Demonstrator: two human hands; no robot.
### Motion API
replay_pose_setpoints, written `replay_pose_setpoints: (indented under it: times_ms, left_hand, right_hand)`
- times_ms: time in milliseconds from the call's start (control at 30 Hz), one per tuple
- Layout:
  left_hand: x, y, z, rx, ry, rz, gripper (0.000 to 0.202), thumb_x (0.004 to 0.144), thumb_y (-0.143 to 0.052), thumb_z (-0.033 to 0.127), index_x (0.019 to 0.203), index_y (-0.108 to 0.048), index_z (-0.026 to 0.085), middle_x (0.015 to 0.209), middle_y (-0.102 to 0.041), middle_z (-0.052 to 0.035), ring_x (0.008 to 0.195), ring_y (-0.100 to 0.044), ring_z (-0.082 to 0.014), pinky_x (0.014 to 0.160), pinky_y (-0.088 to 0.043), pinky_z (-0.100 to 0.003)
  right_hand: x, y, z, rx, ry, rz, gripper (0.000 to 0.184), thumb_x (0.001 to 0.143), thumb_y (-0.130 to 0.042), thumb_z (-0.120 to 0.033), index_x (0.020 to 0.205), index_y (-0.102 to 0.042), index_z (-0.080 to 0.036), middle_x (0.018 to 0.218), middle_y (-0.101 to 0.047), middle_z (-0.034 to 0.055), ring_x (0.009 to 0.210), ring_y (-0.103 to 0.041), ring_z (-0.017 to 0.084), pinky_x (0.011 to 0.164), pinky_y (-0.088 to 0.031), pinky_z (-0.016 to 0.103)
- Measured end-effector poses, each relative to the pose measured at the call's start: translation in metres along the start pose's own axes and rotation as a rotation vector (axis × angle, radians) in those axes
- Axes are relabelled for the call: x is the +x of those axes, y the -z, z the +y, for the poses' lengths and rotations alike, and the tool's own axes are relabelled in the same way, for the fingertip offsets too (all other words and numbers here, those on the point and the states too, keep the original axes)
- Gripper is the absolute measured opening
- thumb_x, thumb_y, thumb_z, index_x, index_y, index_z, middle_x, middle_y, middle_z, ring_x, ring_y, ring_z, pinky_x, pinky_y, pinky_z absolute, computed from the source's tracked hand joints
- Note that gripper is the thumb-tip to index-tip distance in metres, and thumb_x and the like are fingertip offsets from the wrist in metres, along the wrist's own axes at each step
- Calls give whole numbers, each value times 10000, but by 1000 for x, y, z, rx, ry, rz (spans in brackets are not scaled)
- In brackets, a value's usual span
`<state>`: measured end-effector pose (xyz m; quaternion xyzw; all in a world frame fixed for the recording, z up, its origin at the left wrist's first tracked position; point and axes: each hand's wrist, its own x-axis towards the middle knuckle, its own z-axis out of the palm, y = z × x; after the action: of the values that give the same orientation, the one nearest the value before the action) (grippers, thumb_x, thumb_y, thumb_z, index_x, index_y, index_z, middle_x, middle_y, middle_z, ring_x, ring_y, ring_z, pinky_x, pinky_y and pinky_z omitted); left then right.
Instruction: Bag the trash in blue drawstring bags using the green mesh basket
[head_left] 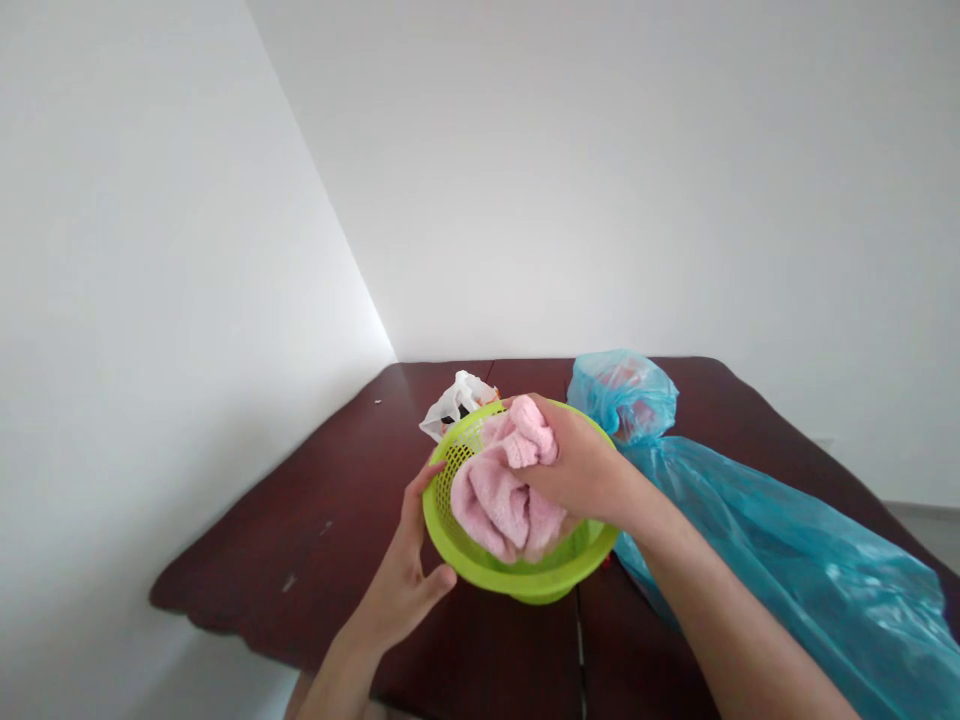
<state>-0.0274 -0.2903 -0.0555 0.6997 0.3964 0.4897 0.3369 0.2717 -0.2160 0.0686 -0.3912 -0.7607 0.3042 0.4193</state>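
green basket on dark table | left hand open, fingers against basket's left rim | right hand closed on pink towel inside basket | blue plastic bag just right of basket

A home is suggested (prob. a plain room corner): bare white walls are met by a dark wooden desk, and household stuff is seen on it, i.e. green plastic basket w/ pink towel, blue plastic bag.
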Motion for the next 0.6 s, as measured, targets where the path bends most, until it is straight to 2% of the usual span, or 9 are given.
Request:
replay_pose_setpoints:
  times_ms: [100,200,300,400,467,533,600]
  left_hand:
    - [-8,-10,-8,-53,21,28,1198,937,-898,921,1853,-312,418,1903,-445,-190,1734,-524,-516,1451,-408,-760]
    - [-4,-10,-5,-31,23,53,1178,929,-934,889,1814,-340,389,1862,-492,-199,1674,-580,-505,1430,-415,-755]
    - [1,-6,0,-11,6,83,1187,911,-952,889,1795,-358,365,1821,-551,-210,1638,-615,-498,1410,-427,-748]
    - [2,-8,4,2,-12,112,1187,881,-989,873,1763,-398,341,1770,-621,-213,1618,-639,-498,1386,-462,-723]
    - [2,-14,7,17,-8,122,1173,874,-1013,843,1747,-412,342,1773,-626,-212,1629,-635,-500,1380,-465,-728]
    - [2,-22,11,27,8,138,1199,855,-1039,822,1744,-395,340,1770,-628,-218,1626,-643,-503,1364,-478,-741]
    - [2,-28,15,21,44,138,1225,831,-1065,801,1726,-378,325,1736,-648,-229,1603,-666,-508,1334,-508,-749]
  right_hand:
    - [5,-3,5,107,-12,71,444,864,-856,-243,1299,-771,-264,1230,-876,50,1126,-803,285,1016,-636,434]
    - [15,-5,8,313,-82,55,511,886,-946,-423,1348,-800,-259,1257,-898,62,1174,-831,296,1053,-668,431]
    - [29,-12,13,518,-278,42,480,848,-1001,-509,1216,-837,-249,1222,-916,78,1165,-849,291,1060,-678,391]
    - [40,-24,20,624,-522,72,328,870,-967,-490,1015,-800,-247,1057,-901,89,1023,-848,279,890,-687,345]
    - [41,-36,21,595,-591,119,259,929,-914,-458,951,-755,-255,993,-876,77,963,-831,257,796,-664,311]
    - [37,-49,18,535,-581,67,220,1015,-852,-447,985,-742,-259,1026,-869,58,976,-823,227,799,-656,284]
    - [30,-60,11,509,-582,-115,256,1077,-826,-494,1035,-743,-255,1059,-867,58,994,-828,221,833,-670,291]
